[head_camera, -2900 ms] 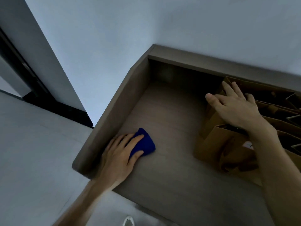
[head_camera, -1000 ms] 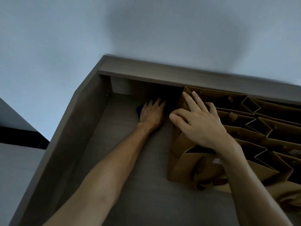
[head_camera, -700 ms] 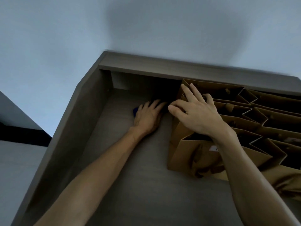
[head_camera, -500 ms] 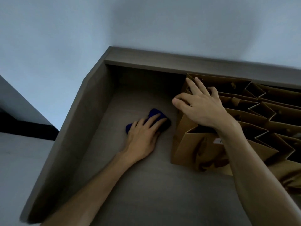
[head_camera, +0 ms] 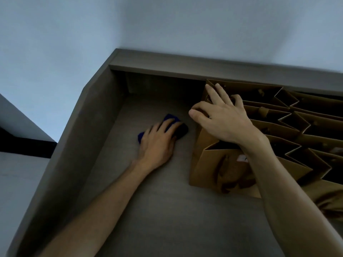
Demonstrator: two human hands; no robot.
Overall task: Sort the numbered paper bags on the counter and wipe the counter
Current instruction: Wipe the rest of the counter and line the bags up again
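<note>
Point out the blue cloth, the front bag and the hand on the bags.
blue cloth [head_camera: 169,118], head view, exposed corner beyond the fingers.
front bag [head_camera: 206,169], head view, near face.
right hand [head_camera: 222,121], head view, back of the hand.

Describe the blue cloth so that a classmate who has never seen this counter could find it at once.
Start at the grey counter with raised walls, set into a corner. On its bare surface, left of the row of brown paper bags, the left hand presses flat on the blue cloth. It is the only blue thing there, small and crumpled, peeking out around the fingers.
</note>
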